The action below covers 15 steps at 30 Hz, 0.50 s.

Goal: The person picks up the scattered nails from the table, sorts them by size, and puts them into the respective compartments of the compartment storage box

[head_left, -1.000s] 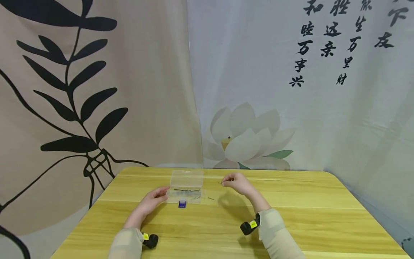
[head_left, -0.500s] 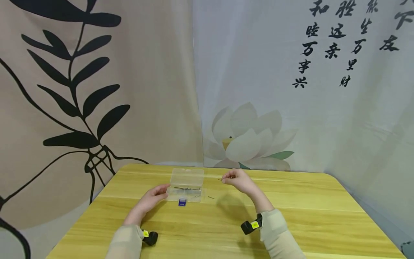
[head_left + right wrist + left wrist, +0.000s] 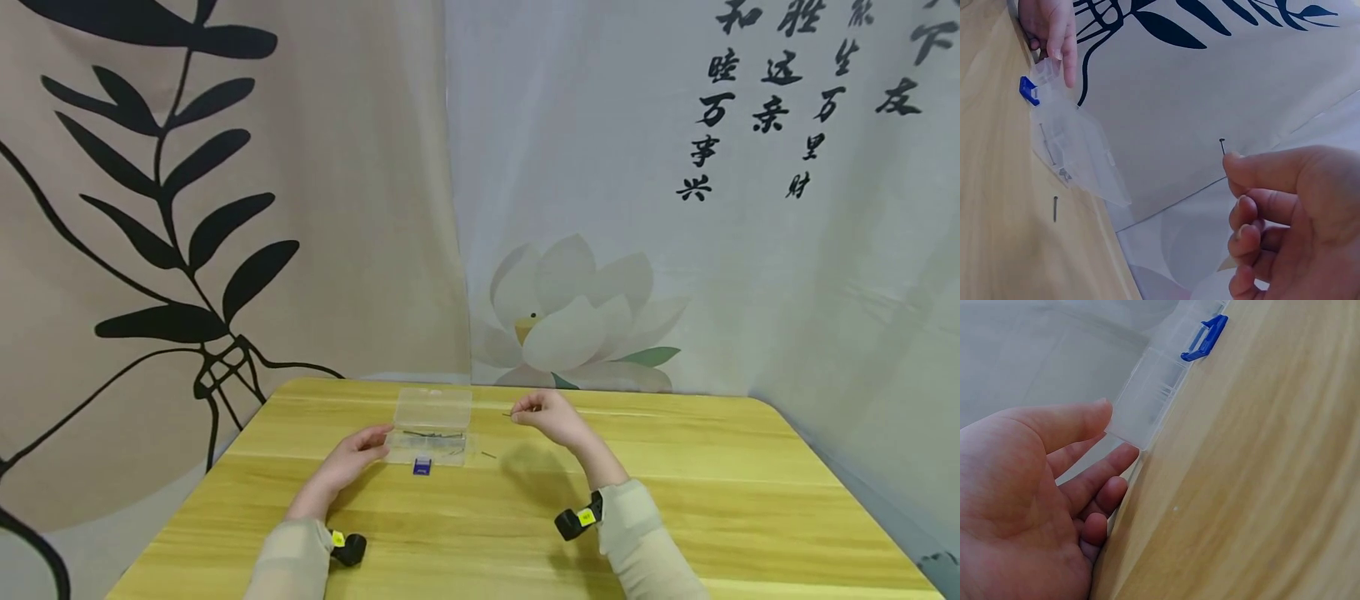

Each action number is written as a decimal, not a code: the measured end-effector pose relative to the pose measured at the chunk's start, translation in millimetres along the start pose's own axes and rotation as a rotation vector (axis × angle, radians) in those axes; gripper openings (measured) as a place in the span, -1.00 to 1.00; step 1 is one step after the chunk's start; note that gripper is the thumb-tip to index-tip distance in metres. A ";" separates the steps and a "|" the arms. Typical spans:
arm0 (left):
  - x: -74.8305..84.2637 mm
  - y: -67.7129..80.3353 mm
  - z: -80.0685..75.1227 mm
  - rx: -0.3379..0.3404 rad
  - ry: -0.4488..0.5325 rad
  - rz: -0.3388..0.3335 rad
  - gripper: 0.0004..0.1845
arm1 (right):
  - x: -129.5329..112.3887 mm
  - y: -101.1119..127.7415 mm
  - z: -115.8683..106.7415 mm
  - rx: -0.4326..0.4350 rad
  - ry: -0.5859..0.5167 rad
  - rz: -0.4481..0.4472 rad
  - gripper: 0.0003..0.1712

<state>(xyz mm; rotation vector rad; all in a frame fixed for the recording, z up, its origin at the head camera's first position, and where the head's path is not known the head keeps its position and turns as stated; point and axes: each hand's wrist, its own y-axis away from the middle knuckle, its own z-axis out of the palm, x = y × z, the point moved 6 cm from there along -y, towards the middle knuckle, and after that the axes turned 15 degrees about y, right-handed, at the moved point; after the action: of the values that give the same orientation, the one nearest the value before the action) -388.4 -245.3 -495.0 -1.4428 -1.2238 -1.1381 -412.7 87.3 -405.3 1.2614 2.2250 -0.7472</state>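
Nail (image 3: 1223, 145) mostly hidden in right hand (image 3: 1285, 219), box (image 3: 433, 433) contents too small to identify

Soft, even, bright light fills the head view; the hands (image 3: 551, 417) cast faint shadows toward the near edge of the surface (image 3: 712, 500). The wide lens bends the far corners. Both wrist views are soft, the nearest skin blurred.

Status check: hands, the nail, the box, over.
Left hand steadies the clear box, lid open. Right hand pinches a nail above the table. One loose nail lies right of the box. Nothing in the way.
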 end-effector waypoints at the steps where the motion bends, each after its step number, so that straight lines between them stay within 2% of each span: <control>1: 0.1 0.2 -0.1 -0.002 0.000 0.000 -0.51 | -0.4 -1.1 1.2 0.002 0.006 -0.001 -0.86; 6: 0.2 1.6 -0.6 -0.005 -0.001 -0.003 -0.50 | -5.4 -6.9 9.6 -0.002 0.052 -0.017 -0.86; 15: 2.5 1.8 -0.2 0.000 -0.019 0.003 -0.52 | -23.5 -18.8 30.5 -0.066 0.090 -0.075 -0.86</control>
<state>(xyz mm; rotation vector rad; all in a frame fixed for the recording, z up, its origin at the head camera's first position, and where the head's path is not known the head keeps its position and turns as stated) -386.4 -245.2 -492.6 -1.4574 -1.2347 -1.1250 -414.2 44.6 -408.7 1.2084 2.3603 -0.6510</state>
